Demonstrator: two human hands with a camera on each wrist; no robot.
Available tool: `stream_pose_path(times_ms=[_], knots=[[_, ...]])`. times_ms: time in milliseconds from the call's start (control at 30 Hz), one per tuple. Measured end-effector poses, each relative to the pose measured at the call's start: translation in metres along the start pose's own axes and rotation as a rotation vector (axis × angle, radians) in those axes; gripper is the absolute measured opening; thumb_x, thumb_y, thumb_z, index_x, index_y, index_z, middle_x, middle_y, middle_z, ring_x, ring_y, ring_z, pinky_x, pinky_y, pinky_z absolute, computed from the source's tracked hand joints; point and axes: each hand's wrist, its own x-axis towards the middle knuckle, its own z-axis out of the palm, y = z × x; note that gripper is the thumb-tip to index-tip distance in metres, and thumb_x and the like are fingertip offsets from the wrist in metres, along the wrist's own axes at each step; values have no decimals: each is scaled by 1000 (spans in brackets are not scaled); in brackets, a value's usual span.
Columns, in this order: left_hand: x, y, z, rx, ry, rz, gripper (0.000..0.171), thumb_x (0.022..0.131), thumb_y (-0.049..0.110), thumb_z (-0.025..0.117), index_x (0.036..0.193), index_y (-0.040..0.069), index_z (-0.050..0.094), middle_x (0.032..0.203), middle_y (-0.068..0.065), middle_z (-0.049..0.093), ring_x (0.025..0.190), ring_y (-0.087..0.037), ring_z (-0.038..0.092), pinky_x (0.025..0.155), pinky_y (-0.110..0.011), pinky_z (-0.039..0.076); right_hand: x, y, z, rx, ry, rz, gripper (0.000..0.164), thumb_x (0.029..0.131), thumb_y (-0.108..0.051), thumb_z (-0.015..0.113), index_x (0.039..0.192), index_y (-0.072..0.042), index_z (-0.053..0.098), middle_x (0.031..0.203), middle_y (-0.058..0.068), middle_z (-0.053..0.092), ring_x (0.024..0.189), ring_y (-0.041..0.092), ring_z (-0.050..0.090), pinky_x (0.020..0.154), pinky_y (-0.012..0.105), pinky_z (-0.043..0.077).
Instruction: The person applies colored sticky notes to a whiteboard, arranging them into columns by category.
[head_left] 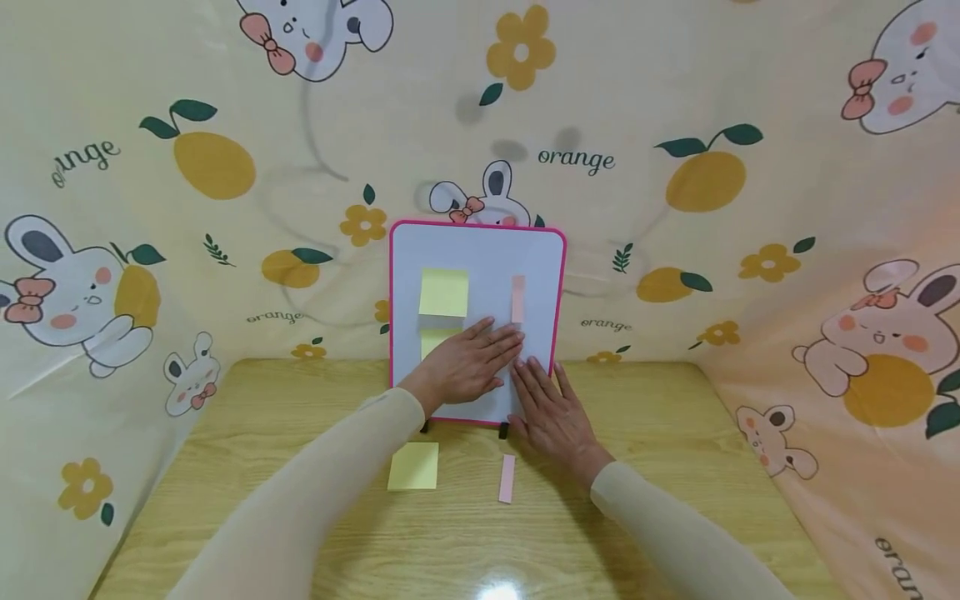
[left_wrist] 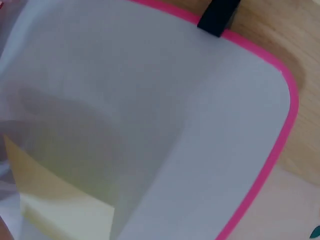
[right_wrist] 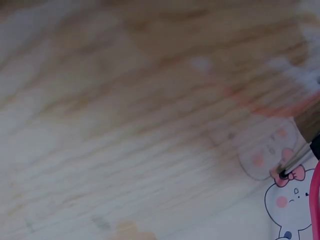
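A small whiteboard point(head_left: 480, 250) with a pink rim leans upright on black feet. My left hand point(head_left: 463, 365) lies across its lower middle, fingers straight and pointing right, partly over a yellow sticky note point(head_left: 437, 340). Above that is another yellow sticky note point(head_left: 444, 292), its lower edge lifting. A pink paper strip point(head_left: 517, 298) is stuck on the upper right, above the left fingertips. My right hand point(head_left: 557, 421), fingers extended, rests at the board's lower right edge. The surface beneath both hands is hidden. The left wrist view shows a yellow note point(left_wrist: 67, 205) curling off the board.
On the wooden table point(head_left: 637, 467), in front of the board, lie a yellow sticky note point(head_left: 414, 466) and a pink strip point(head_left: 507, 478). Black feet point(head_left: 503, 430) jut out under the board. Patterned cloth point(head_left: 630, 83) hangs behind and at both sides.
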Motion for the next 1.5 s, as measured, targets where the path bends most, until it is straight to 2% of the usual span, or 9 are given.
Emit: stream_pose_path(times_ms=[167,467,667,833,900,1067,1300,1433,1500], knots=[[2,-4,-4,34,-16,-20,69,113,52,29,170,14,19,178,0,15,166,-18,9,137,-45,6,-2,1,-1,-12,7,2,80,106,-52,46,168,-7,22,178,7,15,165,27,11,134,57,14],[-8,-9,-2,17,29,-53,64,113,47,37,167,13,31,174,0,27,164,-19,20,136,-44,11,-2,2,-3,-18,-37,2,81,107,-54,43,169,-7,19,178,6,11,166,27,6,134,57,13],[2,-1,-1,-34,33,-14,66,113,47,34,169,14,25,177,0,19,165,-18,13,137,-44,9,-4,1,1,8,7,5,82,106,-53,47,168,-6,22,178,7,14,165,28,10,134,58,13],[8,2,-4,-17,-12,-4,66,114,48,29,170,15,18,178,1,14,166,-18,7,137,-45,5,-7,1,1,12,14,15,82,105,-53,47,168,-7,23,178,8,13,165,28,11,133,59,14],[5,0,-5,2,-27,-12,66,114,49,29,170,15,19,178,2,15,165,-17,8,137,-45,6,-6,1,1,3,3,13,81,106,-54,44,169,-7,21,178,7,11,166,28,9,134,59,13],[-9,-8,-2,27,-11,-32,64,114,48,32,168,16,27,176,3,24,164,-17,16,136,-44,9,-2,1,-1,0,7,4,81,106,-54,46,168,-8,23,178,7,13,166,27,10,134,58,10],[-19,-13,3,5,92,-49,58,113,40,40,164,12,40,171,-1,37,161,-19,28,135,-43,19,0,0,-1,11,-15,6,81,107,-53,45,168,-7,22,178,6,14,166,26,8,135,57,7],[-13,-10,3,4,84,-27,61,113,43,36,166,13,34,174,-1,30,163,-18,23,136,-43,14,0,0,-3,-10,-52,19,81,108,-55,42,169,-8,18,179,5,9,166,26,4,135,57,5],[-7,-8,2,8,57,-14,63,114,45,33,168,14,27,176,0,23,164,-18,17,136,-43,10,-1,-1,-3,-13,-62,23,81,108,-55,42,169,-8,17,179,4,8,166,26,3,135,58,6]])
